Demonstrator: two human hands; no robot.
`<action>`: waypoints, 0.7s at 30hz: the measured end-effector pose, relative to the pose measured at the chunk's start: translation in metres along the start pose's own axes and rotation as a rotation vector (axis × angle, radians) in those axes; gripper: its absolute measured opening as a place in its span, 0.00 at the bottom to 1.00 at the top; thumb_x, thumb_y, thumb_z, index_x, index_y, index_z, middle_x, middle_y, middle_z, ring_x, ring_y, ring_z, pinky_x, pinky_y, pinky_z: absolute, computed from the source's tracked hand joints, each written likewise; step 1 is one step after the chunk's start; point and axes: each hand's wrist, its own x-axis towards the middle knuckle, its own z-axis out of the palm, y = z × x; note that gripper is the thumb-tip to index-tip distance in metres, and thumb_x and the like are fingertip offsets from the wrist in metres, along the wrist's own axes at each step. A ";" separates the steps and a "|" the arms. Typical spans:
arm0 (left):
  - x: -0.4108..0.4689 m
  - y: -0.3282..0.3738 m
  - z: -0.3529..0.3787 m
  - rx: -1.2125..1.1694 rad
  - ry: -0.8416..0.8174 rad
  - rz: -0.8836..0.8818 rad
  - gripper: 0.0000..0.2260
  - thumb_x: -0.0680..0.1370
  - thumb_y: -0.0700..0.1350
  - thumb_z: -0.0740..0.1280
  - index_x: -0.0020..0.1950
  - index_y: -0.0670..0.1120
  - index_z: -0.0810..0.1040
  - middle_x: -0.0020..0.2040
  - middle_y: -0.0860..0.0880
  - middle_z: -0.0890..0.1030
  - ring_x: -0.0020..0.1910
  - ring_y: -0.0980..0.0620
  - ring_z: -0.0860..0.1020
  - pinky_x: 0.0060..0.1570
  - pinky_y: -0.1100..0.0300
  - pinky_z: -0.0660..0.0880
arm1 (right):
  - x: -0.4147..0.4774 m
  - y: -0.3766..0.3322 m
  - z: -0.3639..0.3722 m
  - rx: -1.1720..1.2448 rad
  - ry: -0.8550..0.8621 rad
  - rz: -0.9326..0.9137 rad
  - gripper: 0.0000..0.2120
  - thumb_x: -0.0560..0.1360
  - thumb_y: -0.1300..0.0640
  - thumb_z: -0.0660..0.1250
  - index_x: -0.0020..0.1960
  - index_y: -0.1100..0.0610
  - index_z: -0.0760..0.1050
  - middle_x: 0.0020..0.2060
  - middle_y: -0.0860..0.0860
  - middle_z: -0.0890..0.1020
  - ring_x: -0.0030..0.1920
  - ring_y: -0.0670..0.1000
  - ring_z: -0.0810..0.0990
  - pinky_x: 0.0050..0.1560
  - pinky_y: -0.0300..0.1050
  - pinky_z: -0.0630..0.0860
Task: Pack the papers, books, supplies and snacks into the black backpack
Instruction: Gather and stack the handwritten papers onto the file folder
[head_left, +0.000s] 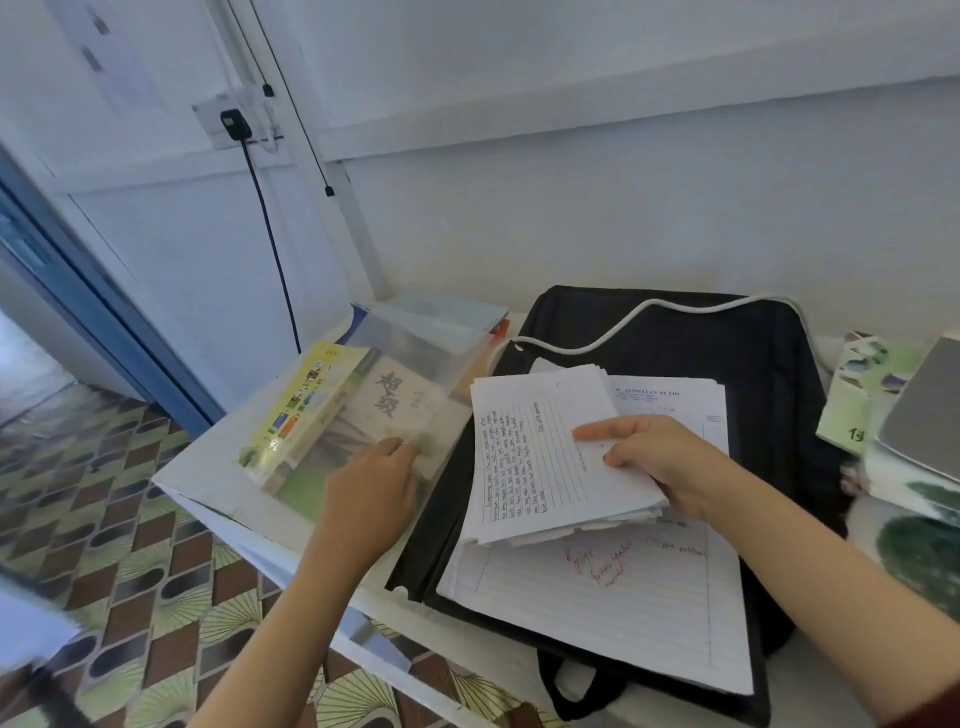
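A black backpack (727, 348) lies flat on the white table (208, 478), with a white cord across its top. A large lined sheet (597, 603) with red writing lies on the backpack. Above that sheet my right hand (660, 462) grips a stack of handwritten papers (530, 467), thumb on top. To the left, my left hand (371, 493) pinches the near edge of a clear plastic folder (415, 364) that lies over a pile of books. One of these books (306, 405) has a yellow spine.
More books and green-printed packets (883, 410) are stacked at the table's right edge. A black cable hangs from a wall socket (234, 124) behind the table's left end. Patterned floor tiles (130, 545) lie below on the left.
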 end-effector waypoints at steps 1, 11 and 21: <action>-0.004 0.004 -0.001 0.028 -0.048 -0.019 0.21 0.78 0.44 0.57 0.72 0.47 0.65 0.70 0.47 0.69 0.65 0.47 0.71 0.55 0.55 0.73 | 0.002 -0.001 0.000 -0.029 0.013 -0.001 0.17 0.75 0.71 0.60 0.51 0.55 0.82 0.49 0.51 0.78 0.48 0.54 0.80 0.36 0.41 0.81; -0.032 0.008 -0.013 0.150 -0.189 -0.076 0.36 0.74 0.55 0.67 0.75 0.43 0.55 0.76 0.45 0.55 0.72 0.45 0.63 0.65 0.52 0.66 | 0.019 -0.022 0.022 -0.045 0.011 -0.093 0.18 0.76 0.72 0.58 0.54 0.55 0.80 0.51 0.51 0.77 0.50 0.53 0.78 0.45 0.44 0.80; -0.053 -0.012 0.005 0.080 0.040 0.053 0.40 0.57 0.45 0.82 0.65 0.39 0.70 0.62 0.39 0.77 0.57 0.41 0.78 0.53 0.45 0.74 | 0.036 -0.009 0.069 0.032 0.074 -0.224 0.21 0.76 0.73 0.55 0.55 0.52 0.78 0.55 0.50 0.74 0.51 0.51 0.75 0.37 0.38 0.77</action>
